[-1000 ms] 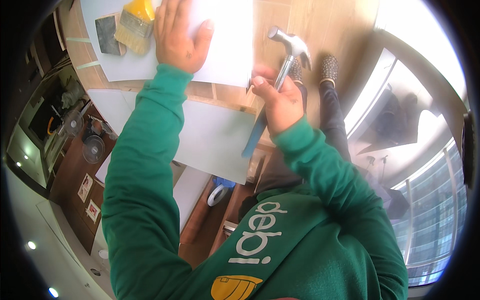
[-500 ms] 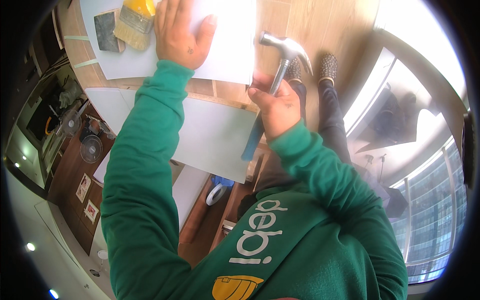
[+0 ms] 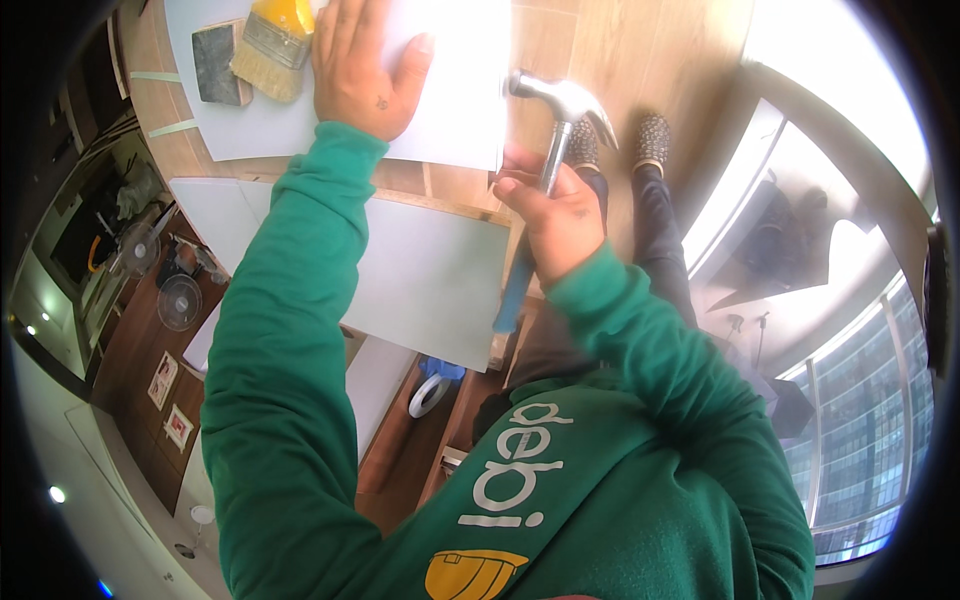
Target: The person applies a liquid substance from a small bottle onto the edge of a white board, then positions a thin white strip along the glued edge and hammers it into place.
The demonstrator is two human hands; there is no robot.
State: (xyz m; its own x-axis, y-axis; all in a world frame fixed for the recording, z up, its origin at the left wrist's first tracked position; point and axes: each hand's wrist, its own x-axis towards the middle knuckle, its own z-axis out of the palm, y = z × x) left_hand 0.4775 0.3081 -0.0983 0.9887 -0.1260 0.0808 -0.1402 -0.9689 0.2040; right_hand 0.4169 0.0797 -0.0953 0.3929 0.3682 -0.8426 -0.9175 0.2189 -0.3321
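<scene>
My left hand (image 3: 362, 85) lies flat on a white board (image 3: 455, 115), fingers stretched toward the upper edge of view and thumb spread. A claw hammer (image 3: 562, 98) with a shiny metal head and blue grip is in my right hand (image 3: 562, 218), fingers wrapped round its shaft. Its striking face is at the board's right edge; whether they touch I cannot tell. Left of my left hand, a paintbrush (image 3: 272, 58) with a yellow handle and pale bristles rests against a dark grey block (image 3: 218, 65) on the board.
Below the board is another white panel (image 3: 430, 270) with a wooden edge. A white ring-shaped roll (image 3: 430, 396) lies by something blue in a brown compartment. My patterned shoes (image 3: 653, 140) stand on the wood floor at right, near a large window (image 3: 860, 400). Fans (image 3: 180, 300) stand at left.
The hammer's head has shifted slightly left, up to the board's right edge, and its grip end has swung a little right and down. My left hand stays in place.
</scene>
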